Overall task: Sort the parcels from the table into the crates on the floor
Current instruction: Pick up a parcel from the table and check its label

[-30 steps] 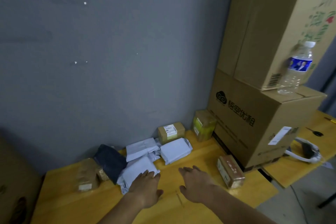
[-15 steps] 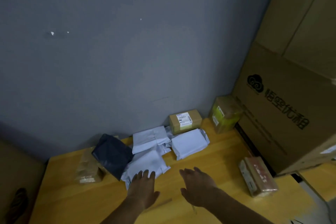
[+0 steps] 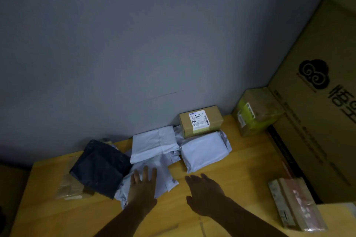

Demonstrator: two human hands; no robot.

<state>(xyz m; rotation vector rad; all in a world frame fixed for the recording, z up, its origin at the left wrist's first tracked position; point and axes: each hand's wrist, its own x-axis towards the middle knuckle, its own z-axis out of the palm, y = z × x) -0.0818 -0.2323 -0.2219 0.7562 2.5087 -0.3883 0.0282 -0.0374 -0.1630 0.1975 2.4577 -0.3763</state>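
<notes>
Parcels lie along the back of a yellow wooden table [image 3: 240, 163]. My left hand [image 3: 143, 186] lies flat with spread fingers on a crumpled white poly mailer [image 3: 163, 171]. My right hand [image 3: 204, 192] hovers open over bare wood just right of it, below a plump white mailer [image 3: 204, 150]. Another white mailer [image 3: 154, 143] sits behind, a dark mailer [image 3: 102, 165] to the left, and a clear-wrapped parcel [image 3: 69, 188] at far left. A labelled brown box [image 3: 201, 120] and a yellow-taped box [image 3: 254, 111] stand by the wall. No crates are in view.
A large printed cardboard carton [image 3: 317, 102] fills the right side of the table. A pink-wrapped box [image 3: 296, 208] lies at the front right beside it. A grey wall [image 3: 134, 44] backs the table.
The view has tilted down and shifted left, so the stacked cartons and the bottle are out of frame. My left hand has slid forward onto the crumpled white mailer; my right hand has barely moved.
</notes>
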